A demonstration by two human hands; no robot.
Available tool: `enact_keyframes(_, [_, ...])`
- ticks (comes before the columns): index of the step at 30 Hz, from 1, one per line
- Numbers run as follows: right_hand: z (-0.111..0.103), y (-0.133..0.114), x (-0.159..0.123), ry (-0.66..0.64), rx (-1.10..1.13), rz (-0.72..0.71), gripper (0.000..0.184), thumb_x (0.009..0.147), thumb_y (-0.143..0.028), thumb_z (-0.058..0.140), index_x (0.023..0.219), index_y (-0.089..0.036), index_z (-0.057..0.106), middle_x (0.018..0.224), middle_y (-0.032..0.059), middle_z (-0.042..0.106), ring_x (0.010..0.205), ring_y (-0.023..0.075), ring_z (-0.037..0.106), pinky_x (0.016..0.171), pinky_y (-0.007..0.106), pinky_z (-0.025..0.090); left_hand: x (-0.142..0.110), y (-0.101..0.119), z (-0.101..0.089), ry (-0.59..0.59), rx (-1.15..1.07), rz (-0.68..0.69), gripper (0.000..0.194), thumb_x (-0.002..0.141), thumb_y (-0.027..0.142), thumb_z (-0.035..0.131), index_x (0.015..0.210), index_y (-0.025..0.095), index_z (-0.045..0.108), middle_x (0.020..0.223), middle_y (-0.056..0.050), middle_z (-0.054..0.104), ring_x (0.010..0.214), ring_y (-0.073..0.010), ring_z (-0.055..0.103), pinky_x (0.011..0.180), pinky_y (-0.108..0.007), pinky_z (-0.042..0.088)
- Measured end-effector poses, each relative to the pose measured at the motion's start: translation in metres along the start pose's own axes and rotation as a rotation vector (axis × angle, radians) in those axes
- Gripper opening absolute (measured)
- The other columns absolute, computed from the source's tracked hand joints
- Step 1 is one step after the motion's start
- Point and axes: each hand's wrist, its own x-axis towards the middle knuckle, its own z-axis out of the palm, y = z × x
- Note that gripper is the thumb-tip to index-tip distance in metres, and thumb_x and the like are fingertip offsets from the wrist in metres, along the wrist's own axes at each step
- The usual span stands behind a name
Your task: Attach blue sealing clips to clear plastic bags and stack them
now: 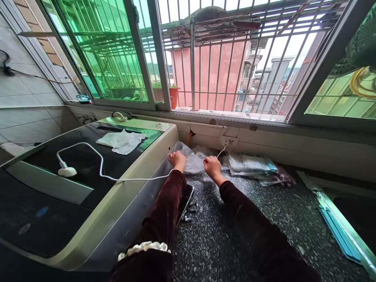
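Note:
A thin clear plastic bag (194,162) lies crumpled on the dark speckled counter, near the wall. My left hand (177,159) is closed on its left side, fingers curled in. At the bag's right edge my right hand (212,167) is also closed; whatever its fingertips pinch is hidden. To the right sits a stack of flat clear packets (251,163), some with blue and dark red contents. Partly under my left forearm is a dark phone (188,196), with a small shiny beaded item (191,208) beside it.
A washing machine (147,172) stands at the left, a white cloth (125,141) and a white cable (102,168) on its lid. The cable runs behind my left forearm. A wall socket (229,141) is behind the counter (217,239). A sink edge with blue strips (337,233) lies right.

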Motion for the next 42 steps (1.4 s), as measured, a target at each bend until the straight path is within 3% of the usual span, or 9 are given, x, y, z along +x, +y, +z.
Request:
enact_keyframes(5, [-0.034,0.021,-0.007,0.121,0.026,0.040,0.023,0.086,-0.024,0.044,0.084,-0.018,0.065,0.088,0.0077,0.063,0.085,0.0195,0.050,0.074,0.028,0.036,0.012,0.014,-0.018,0.080,-0.107,0.126,0.024,0.085,0.020,0.040,0.090,0.018,0.064,0.101,-0.013,0.064,0.099,-0.0239,0.054,0.088,-0.036,0.039])
enact_keyframes(9, [-0.066,0.048,-0.026,0.290,0.114,0.024,0.020,0.083,-0.025,0.047,0.077,-0.017,0.064,0.080,0.0063,0.063,0.080,0.0187,0.050,0.073,0.028,0.037,0.004,0.031,-0.035,0.177,-0.271,0.209,0.020,0.084,0.020,0.043,0.085,0.016,0.063,0.094,-0.011,0.064,0.093,-0.0221,0.056,0.087,-0.033,0.040])
enact_keyframes(13, [-0.104,0.072,-0.061,0.401,0.148,-0.034,0.020,0.082,-0.028,0.048,0.072,-0.018,0.062,0.075,0.0053,0.062,0.075,0.0183,0.051,0.073,0.029,0.039,-0.022,0.050,-0.052,0.195,-0.461,0.369,0.015,0.081,0.021,0.049,0.073,0.018,0.062,0.082,-0.006,0.062,0.083,-0.0190,0.056,0.082,-0.031,0.042])
enact_keyframes(19, [-0.168,0.094,-0.149,0.475,0.113,-0.116,0.023,0.083,-0.034,0.049,0.068,-0.020,0.059,0.071,0.0045,0.061,0.072,0.0182,0.053,0.073,0.032,0.042,-0.088,0.062,-0.085,0.036,-0.554,0.687,0.018,0.082,0.023,0.048,0.068,0.019,0.060,0.075,-0.003,0.059,0.079,-0.0162,0.054,0.076,-0.028,0.044])
enact_keyframes(24, [-0.201,0.101,-0.247,0.311,0.122,-0.123,0.017,0.081,-0.034,0.055,0.068,-0.022,0.059,0.067,0.0030,0.060,0.069,0.0178,0.054,0.066,0.032,0.044,-0.151,0.051,-0.103,-0.089,-0.413,0.879,0.020,0.080,0.029,0.052,0.063,0.020,0.057,0.073,-0.002,0.060,0.078,-0.0174,0.053,0.080,-0.032,0.041])
enact_keyframes(31, [-0.218,0.092,-0.358,0.038,0.127,-0.055,0.018,0.083,-0.027,0.053,0.066,-0.022,0.058,0.064,0.0022,0.059,0.064,0.0147,0.054,0.059,0.027,0.044,-0.210,0.034,-0.100,-0.467,-0.241,1.066,0.032,0.082,0.033,0.050,0.053,0.020,0.050,0.058,-0.001,0.056,0.062,-0.0148,0.049,0.067,-0.030,0.037])
enact_keyframes(36, [-0.216,0.088,-0.401,-0.213,0.115,0.015,0.021,0.083,-0.028,0.052,0.063,-0.022,0.054,0.062,0.0012,0.058,0.060,0.0132,0.052,0.053,0.024,0.042,-0.245,0.017,-0.089,-0.702,-0.151,1.099,0.030,0.081,0.032,0.050,0.055,0.019,0.053,0.059,-0.001,0.058,0.062,-0.0135,0.051,0.065,-0.027,0.036])
enact_keyframes(42, [-0.211,0.098,-0.414,-0.426,0.095,0.082,0.021,0.078,-0.029,0.056,0.059,-0.022,0.052,0.063,0.0005,0.058,0.058,0.0135,0.051,0.052,0.025,0.040,-0.274,-0.009,-0.073,-0.903,-0.026,1.059,0.026,0.079,0.030,0.052,0.057,0.019,0.057,0.059,-0.002,0.060,0.061,-0.0137,0.054,0.058,-0.024,0.035])
